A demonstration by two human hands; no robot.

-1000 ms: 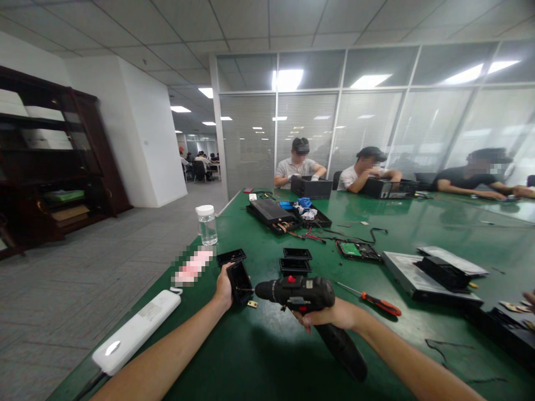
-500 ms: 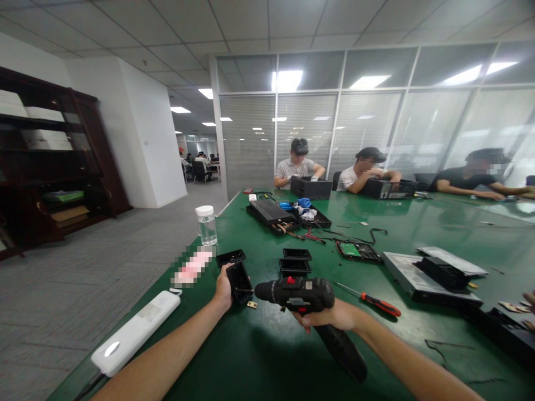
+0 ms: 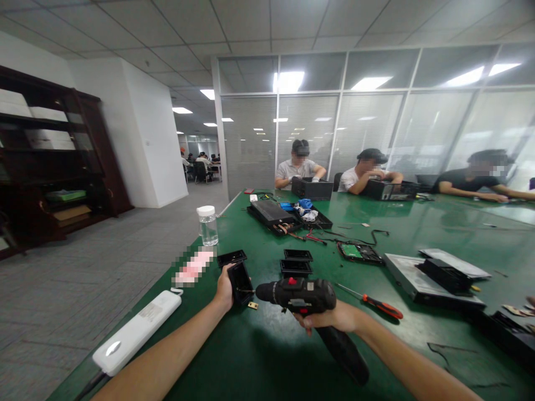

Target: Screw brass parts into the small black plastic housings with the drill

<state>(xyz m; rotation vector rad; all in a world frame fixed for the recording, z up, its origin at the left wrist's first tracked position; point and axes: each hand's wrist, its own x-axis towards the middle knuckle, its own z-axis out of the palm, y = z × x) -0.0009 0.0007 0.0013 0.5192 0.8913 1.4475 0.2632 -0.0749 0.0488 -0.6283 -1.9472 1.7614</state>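
My left hand (image 3: 226, 289) is closed around the left side of a black open plastic housing (image 3: 239, 278), held tilted over the table. In my right hand (image 3: 330, 316) is a black cordless drill (image 3: 305, 294), lying level with its chuck toward the left. The drill's thin bit reaches the inside of the housing; whether it touches a screw I cannot make out. Just below the housing lies a small tan piece (image 3: 253, 306) with dark spots. Similar black housings rest behind, one (image 3: 231, 258) at the left and two (image 3: 296, 266) near the middle.
A screwdriver (image 3: 380, 306) lies right of the drill. Farther right are metal drive cases (image 3: 422, 284). A water bottle (image 3: 208, 225) and a white power strip (image 3: 137, 331) line the left edge. Black casings (image 3: 273, 214) and cables lie beyond. Several people sit across the green table (image 3: 267, 356).
Both hands, the housing and the drill keep nearly the same positions. The whole view has shifted very slightly.
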